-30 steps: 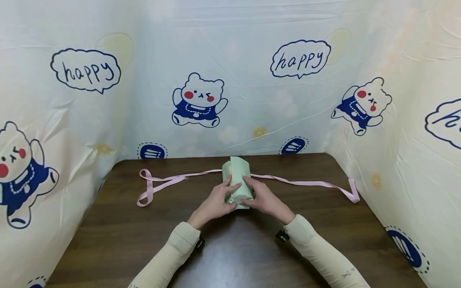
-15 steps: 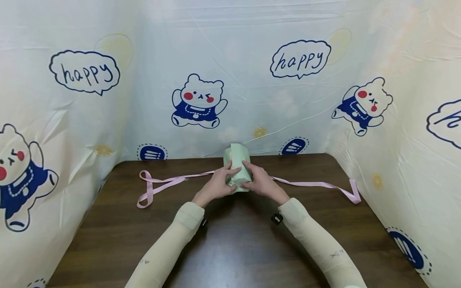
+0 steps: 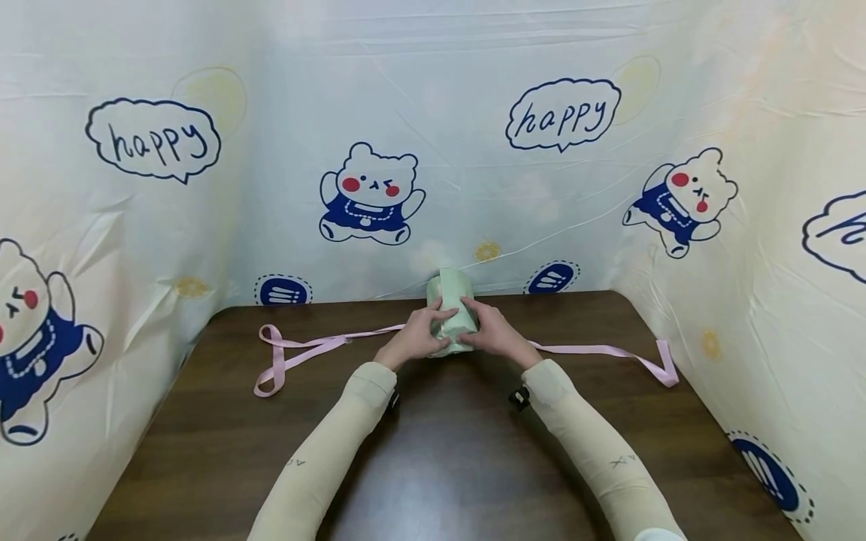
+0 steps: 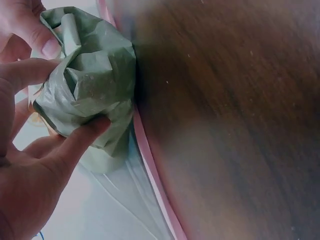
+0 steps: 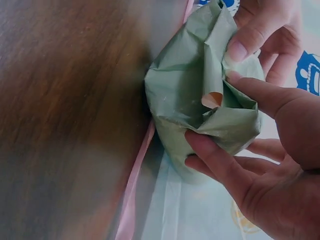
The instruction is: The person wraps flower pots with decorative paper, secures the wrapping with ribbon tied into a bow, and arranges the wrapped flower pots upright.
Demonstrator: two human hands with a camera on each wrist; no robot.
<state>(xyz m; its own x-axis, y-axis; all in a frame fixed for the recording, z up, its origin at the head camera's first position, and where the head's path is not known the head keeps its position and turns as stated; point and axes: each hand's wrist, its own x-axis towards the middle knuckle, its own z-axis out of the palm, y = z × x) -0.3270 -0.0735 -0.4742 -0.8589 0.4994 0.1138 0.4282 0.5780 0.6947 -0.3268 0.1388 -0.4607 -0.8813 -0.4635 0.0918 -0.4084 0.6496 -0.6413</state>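
Note:
A package wrapped in pale green paper (image 3: pixel 455 300) sits at the back middle of the table, its folded, crumpled near end (image 4: pixel 95 85) facing me. My left hand (image 3: pixel 417 338) grips its left side, thumb low at the near end and fingers on top. From the right, my right hand (image 3: pixel 502 332) holds it the same way. In the right wrist view, a rolled paper flap (image 5: pixel 214 75) runs down the folded end, and the left thumb (image 5: pixel 239 50) presses beside it. A pink ribbon (image 3: pixel 318 344) stretches out to both sides; its middle is hidden behind the hands and package.
The ribbon's left part lies looped on the dark wooden table (image 3: pixel 433 466), and its right end (image 3: pixel 666 364) is folded near the right edge. A printed curtain (image 3: pixel 271 188) with bears encloses the back and sides, close behind the package.
Both hands have moved forward with the package, from in front of the ribbon's line to the table's back edge. In the last half second it shifts only slightly. The ribbon ends stay put.

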